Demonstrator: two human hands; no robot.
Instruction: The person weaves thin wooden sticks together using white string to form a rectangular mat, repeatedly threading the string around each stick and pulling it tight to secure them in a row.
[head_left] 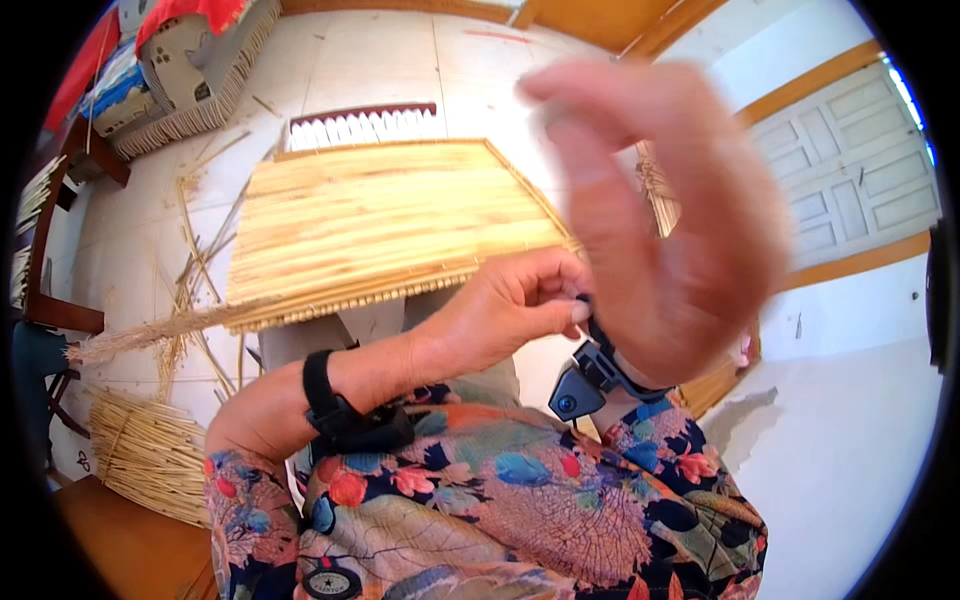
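Note:
A flat mat of pale straw stalks [370, 220] lies before me, with a bound, stitched near edge. At its near right corner is my left hand [520, 300], closed in a pinch. A small dark bit shows at the fingertips; I cannot make out what it is. My right hand [680, 220] is raised above the mat's right side and close to the camera, blurred by motion. Its thumb and forefinger curve together in a pinch, and anything between them is too small or smeared to name. A loose brushy stalk [150, 330] sticks out at the mat's near left corner.
A bundle of cut stalks [150, 455] lies at the lower left, with loose stalks [195, 270] scattered on the tiled floor. Behind the mat is a dark-edged rack with white slats [365, 125]. A draped sofa [190, 80] stands far left, a panelled door [850, 150] right.

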